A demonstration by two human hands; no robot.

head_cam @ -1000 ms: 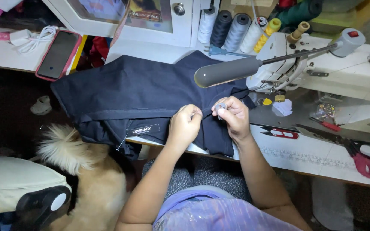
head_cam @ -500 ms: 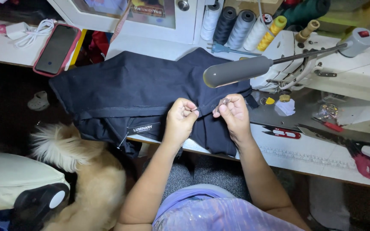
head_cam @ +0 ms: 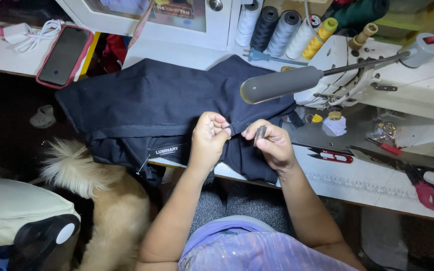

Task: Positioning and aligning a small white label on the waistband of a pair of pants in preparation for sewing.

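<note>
Both hands pinch the dark garment point(head_cam: 151, 100) edge — left hand point(head_cam: 208, 138), right hand point(head_cam: 272, 143) at three o'clock gripping, perhaps, a small tool; seam work looks unfinished.

Single head-worn view, looking steeply down from above the lap. Faces forward across the bench point(head_cam: 377, 185) toward the sewing machine point(head_cam: 418, 90) and thread cones point(head_cam: 282, 30) at the far edge. Close in: forearms and both hands fill the centre, lap at bottom, floor at left.
</note>
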